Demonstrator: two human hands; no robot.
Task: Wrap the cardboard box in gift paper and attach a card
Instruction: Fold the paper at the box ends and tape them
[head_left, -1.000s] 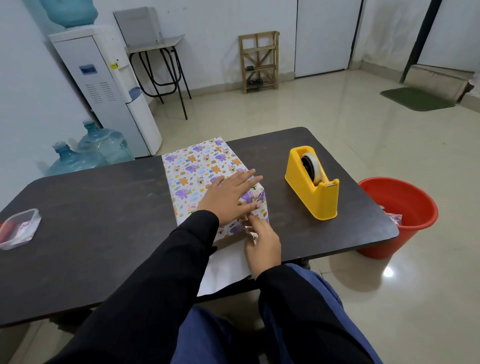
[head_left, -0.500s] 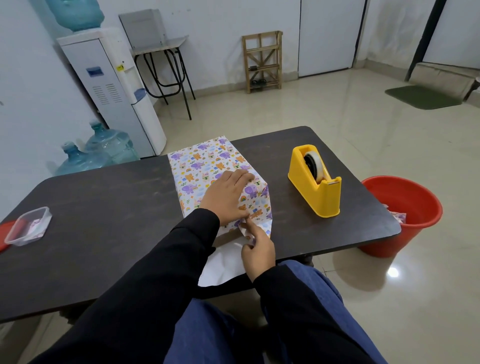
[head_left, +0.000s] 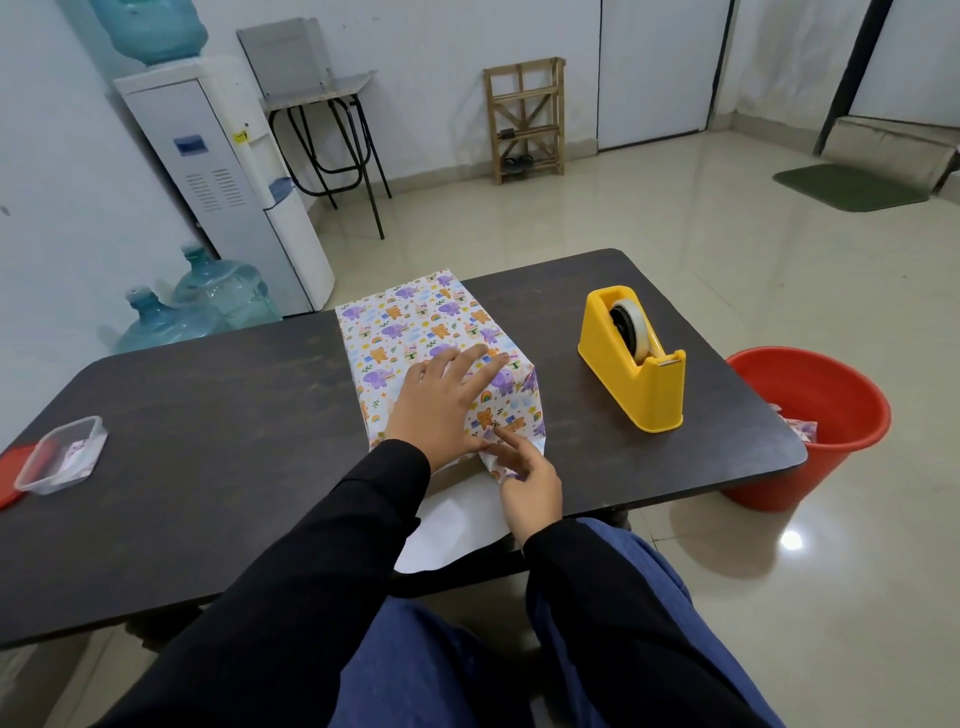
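Note:
The cardboard box, covered in white gift paper (head_left: 415, 327) printed with purple elephants and orange bears, lies lengthwise on the dark table (head_left: 208, 415). My left hand (head_left: 441, 405) rests flat on the box's near top, fingers spread, pressing the paper down. At the near right corner, my right hand (head_left: 530, 483) pinches the folded side flap of the paper, index finger pointing along the crease. The paper's loose end (head_left: 457, 525) shows its white underside and hangs over the table's front edge. No card is visible.
A yellow tape dispenser (head_left: 639, 374) stands on the table right of the box. A lidded clear plastic container (head_left: 62, 462) sits at the left edge. On the floor at the right is a red bucket (head_left: 810, 415) holding paper scraps.
My right hand has folded the corner flap inward against the box's near end. My left hand stays flat on top, its fingers slightly drawn together. The camera has shifted a little.

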